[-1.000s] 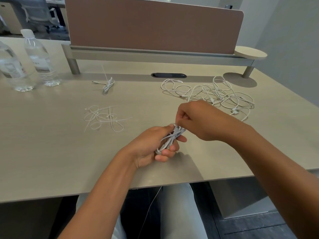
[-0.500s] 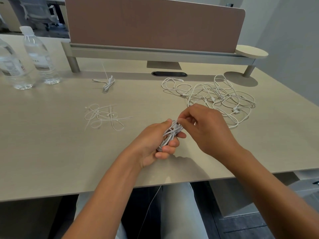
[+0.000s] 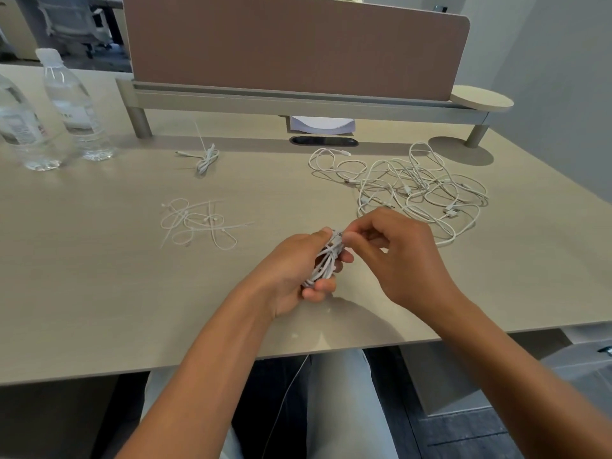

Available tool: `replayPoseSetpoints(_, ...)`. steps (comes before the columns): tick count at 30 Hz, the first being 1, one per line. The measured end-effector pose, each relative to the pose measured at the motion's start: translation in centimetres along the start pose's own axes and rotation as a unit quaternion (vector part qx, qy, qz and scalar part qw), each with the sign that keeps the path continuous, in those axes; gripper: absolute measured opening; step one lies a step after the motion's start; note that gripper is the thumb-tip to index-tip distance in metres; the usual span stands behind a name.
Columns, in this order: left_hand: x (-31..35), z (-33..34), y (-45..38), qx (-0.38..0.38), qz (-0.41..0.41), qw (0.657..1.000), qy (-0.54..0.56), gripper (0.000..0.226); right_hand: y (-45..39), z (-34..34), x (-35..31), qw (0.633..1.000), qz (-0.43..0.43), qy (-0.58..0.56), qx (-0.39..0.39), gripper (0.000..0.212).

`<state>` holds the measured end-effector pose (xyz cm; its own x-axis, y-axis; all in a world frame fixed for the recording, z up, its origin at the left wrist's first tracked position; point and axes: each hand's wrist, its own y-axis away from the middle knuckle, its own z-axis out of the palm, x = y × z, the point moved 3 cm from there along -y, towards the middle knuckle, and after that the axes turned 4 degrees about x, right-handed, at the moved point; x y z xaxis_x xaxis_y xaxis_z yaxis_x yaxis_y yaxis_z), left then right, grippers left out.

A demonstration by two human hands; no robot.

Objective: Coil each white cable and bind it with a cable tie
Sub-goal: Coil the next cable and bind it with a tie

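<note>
Above the surface (image 3: pixel 99 293), the left hand (image 3: pixel 291 270) grips a coiled white cable (image 3: pixel 326 263); the right hand (image 3: pixel 394 256) pinches its top end. Keep the loops squeezed tight while fetching a cable tie (image 3: pixel 195 223).

Desk (image 3: pixel 99 293) w/ bottles (image 3: pixel 77 107), ties (image 3: pixel 195 223), loose cables (image 3: pixel 417 187), tied coil (image 3: pixel 207 159).

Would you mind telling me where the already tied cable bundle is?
The tied cable bundle lies far left of centre on the desk, between the water bottles and the loose cables.
</note>
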<state>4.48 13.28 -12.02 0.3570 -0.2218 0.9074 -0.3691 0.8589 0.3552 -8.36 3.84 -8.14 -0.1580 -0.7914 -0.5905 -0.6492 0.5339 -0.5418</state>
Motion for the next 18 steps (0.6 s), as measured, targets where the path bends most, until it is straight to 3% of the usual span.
replayPoseSetpoints(6,-0.3,0.4,-0.6,0.012,-0.043,0.995,0.084,0.044,0.7,1.1,0.5,1.000,0.008,-0.022,-0.012,0.005)
replayPoseSetpoints(11,-0.5,0.4,-0.8,0.004,-0.062,0.991,0.121,0.035,1.2,1.0,0.1,0.995,-0.086,0.015,-0.038,0.005)
replayPoseSetpoints(18,-0.4,0.0,-0.8,0.000,-0.063,0.995,0.075,0.034,1.6,1.3,0.9,0.982,-0.170,0.030,-0.070,0.004)
